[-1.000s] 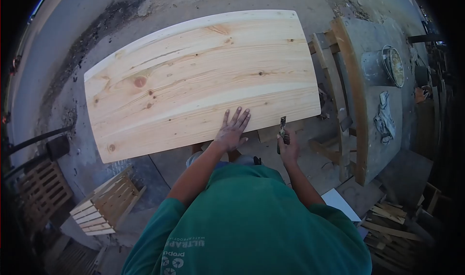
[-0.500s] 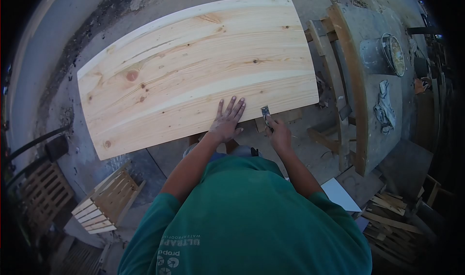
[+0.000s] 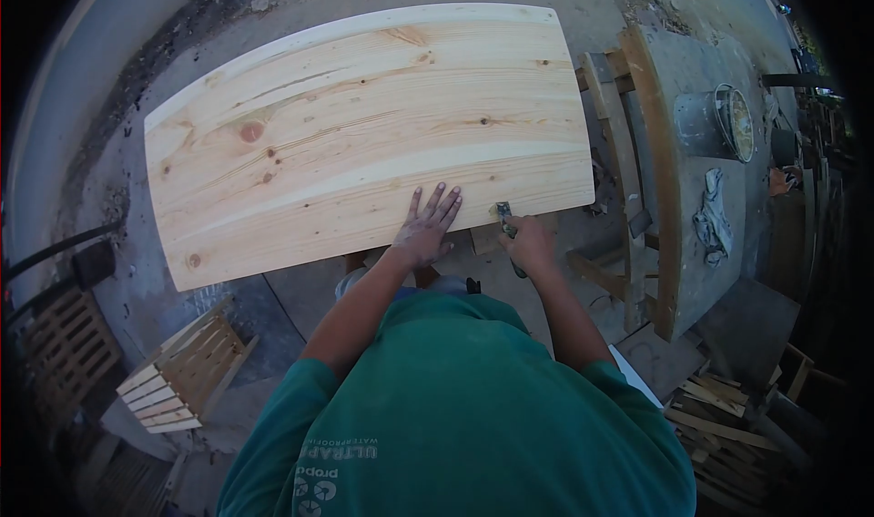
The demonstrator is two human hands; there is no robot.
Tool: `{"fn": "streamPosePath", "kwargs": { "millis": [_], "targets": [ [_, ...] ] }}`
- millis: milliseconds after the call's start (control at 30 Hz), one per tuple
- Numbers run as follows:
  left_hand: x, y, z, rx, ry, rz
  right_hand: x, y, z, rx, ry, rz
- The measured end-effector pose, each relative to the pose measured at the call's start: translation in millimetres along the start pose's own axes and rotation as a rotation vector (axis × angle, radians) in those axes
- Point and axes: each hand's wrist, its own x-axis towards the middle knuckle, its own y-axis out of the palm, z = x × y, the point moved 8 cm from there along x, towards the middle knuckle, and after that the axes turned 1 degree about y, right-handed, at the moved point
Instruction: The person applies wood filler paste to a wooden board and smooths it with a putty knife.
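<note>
A large pale pine tabletop [image 3: 346, 135] with brown knots and a curved far edge lies in front of me. My left hand [image 3: 426, 228] rests flat on its near edge, fingers spread, holding nothing. My right hand [image 3: 531, 244] is closed round the handle of what looks like a putty knife [image 3: 503, 210]. Its stained blade lies over the board near the front edge, to the right of my left hand. Part of the handle sticks out below my fist.
On the right, a workbench [image 3: 706, 189] bears a metal bucket [image 3: 701, 124] and a crumpled rag [image 3: 713, 217]. Scrap wood strips [image 3: 719, 444] are piled at lower right. A slatted wooden piece [image 3: 187, 371] stands at lower left, near a pallet [image 3: 68, 353].
My right hand has turned and moved slightly right, so more of the knife's handle shows below it. My left hand stays in place. The whole view has shifted a little.
</note>
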Motion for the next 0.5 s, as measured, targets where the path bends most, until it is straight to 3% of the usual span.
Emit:
{"fn": "streamPosePath", "kwargs": {
  "millis": [133,333,500],
  "targets": [
    [-1,0,0,-0.005,0.001,-0.007,-13,2,8,-0.037,0.013,0.163],
    [-1,0,0,0.006,-0.004,0.015,15,-19,21,0.09,0.05,0.084],
    [-2,-1,-1,0.002,-0.01,0.015,-7,-3,23,-0.051,-0.031,0.14]
  ]
}}
